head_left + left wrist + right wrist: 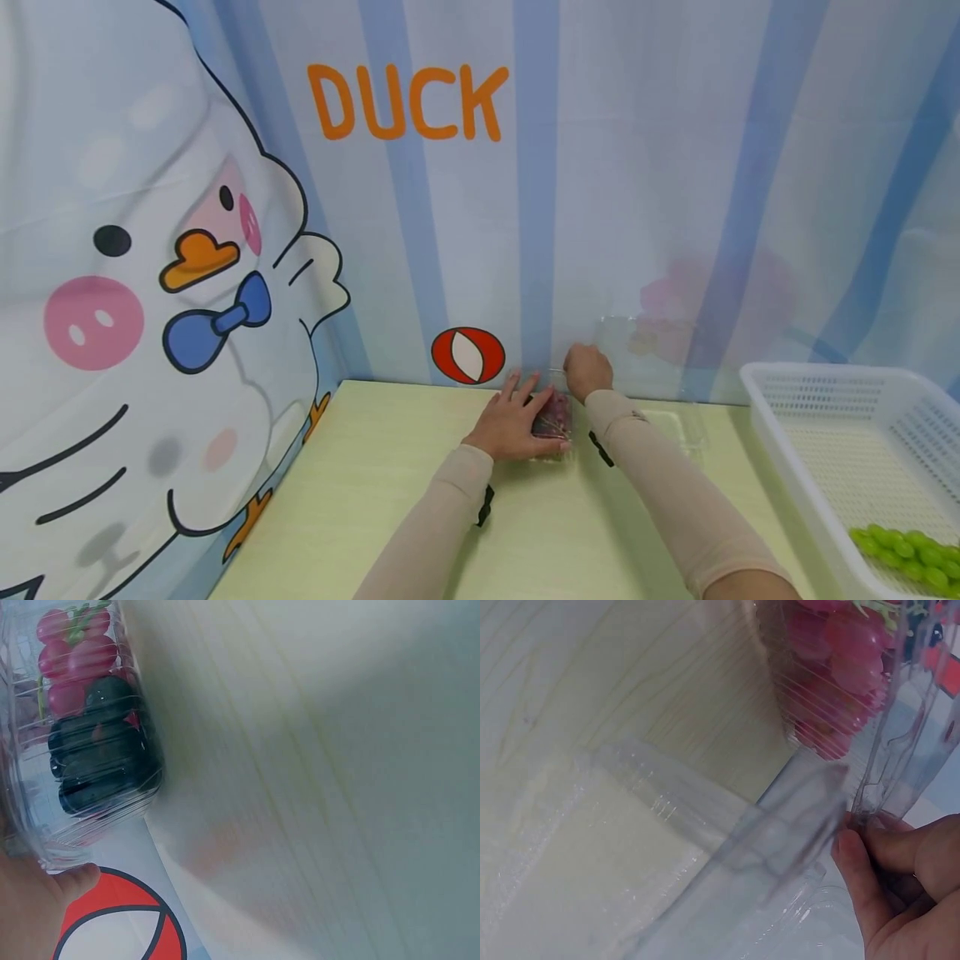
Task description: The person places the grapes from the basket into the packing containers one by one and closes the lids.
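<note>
A clear plastic box (pixel 552 427) stands at the back of the table and holds red grapes (pixel 82 656) and dark grapes (pixel 101 765). My left hand (pixel 510 423) rests over the box's left part with its fingers spread and straight. Its thumb lies along the near side, and one fingertip shows past the box's end in the left wrist view. On the box's right, my right hand (pixel 907 877) pinches the corner of the clear plastic rim between thumb and fingers. The red grapes (pixel 847 660) show through the ribbed wall there.
Right of the hands sits another clear container (pixel 678 429), its lid (pixel 648 333) raised against the curtain. A white basket (pixel 761 417) at the far right holds green grapes (pixel 911 557). The printed curtain (pixel 465 250) hangs directly behind the pale table (pixel 360 492).
</note>
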{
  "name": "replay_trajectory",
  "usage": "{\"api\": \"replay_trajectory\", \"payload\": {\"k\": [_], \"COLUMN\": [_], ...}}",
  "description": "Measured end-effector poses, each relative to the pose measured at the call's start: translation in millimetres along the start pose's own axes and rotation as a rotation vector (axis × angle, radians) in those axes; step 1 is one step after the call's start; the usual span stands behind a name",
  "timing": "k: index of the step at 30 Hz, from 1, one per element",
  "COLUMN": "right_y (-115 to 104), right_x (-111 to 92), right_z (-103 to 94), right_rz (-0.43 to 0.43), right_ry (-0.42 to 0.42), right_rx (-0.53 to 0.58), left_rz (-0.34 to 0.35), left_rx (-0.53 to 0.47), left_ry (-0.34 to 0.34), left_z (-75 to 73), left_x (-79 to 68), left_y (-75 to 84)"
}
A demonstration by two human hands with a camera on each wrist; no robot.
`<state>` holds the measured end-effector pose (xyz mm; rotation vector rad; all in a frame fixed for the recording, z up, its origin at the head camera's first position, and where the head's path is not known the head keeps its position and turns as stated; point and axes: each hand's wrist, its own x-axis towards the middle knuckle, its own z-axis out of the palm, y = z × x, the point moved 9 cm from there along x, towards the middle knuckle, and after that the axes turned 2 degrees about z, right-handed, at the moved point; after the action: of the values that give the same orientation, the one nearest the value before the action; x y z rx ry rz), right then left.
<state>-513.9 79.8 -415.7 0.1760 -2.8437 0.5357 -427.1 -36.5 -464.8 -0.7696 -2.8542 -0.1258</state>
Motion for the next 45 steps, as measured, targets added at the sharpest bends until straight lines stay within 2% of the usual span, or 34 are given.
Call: {"api": "replay_trajectory", "payload": {"k": [6,14,27,32,39,45], "right_y": [0,-14,-13,-16,-23,-25], "right_x": [-6,-20,-50,-64,-82,-95], "right_z": [-2.1,1.8,-7.9,-12.4,-17.3,-22.2], "right_rz": [0.003,-0.063,-0.007,0.010,-0.023,-0.008], "right_ry": [-0.032,-0.123,-0.246,-0.262,-0.252,-0.257], "right_rx": [-0.010,-0.043,0.024,0.051,0.057,0.064], "left_rz": [0.022,0.030,0.027,0.036,0.058,0.065], "left_rx": [-0.025,-0.042,-0.063,-0.069,-0.081,-0.102], "left_ry": [0.017,0.035,0.037,0.037,0.041,0.048], "left_z": [-1.6,-4.8,-5.5,-6.4,-10.1,-12.2], "left_x": [0.3,-0.6,-1.8,-2.1,-4.7,-5.9], "left_y": [4.7,3.3,4.2,4.8,7.9,8.8]}}
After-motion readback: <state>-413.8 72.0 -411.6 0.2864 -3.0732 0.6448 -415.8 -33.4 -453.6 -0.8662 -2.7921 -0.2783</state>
